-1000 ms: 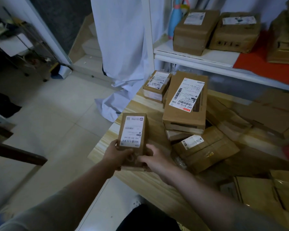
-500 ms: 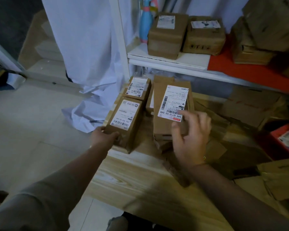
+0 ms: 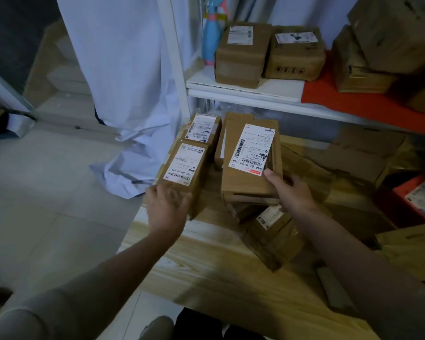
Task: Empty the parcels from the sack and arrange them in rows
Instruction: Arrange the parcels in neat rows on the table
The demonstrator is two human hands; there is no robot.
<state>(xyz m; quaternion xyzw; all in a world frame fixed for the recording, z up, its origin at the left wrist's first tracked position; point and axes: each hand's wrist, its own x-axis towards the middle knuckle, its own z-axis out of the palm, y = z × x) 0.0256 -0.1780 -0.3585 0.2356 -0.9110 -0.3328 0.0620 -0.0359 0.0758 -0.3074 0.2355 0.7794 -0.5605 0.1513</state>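
Right hand (image 3: 290, 192) grips near right corner of large box (image 3: 249, 177), thumb on top by label, fingers curled under side. Box sits atop stack near far left part of wooden table (image 3: 206, 273). Left hand (image 3: 167, 204) rests on near end of small box (image 3: 182, 175), fingers spread, fairly straight, blurred. Small box lies at table's left edge, second small box (image 3: 203, 130) just behind. Another labelled box (image 3: 272, 239) under right forearm. More boxes on white shelf (image 3: 243, 90) beyond.
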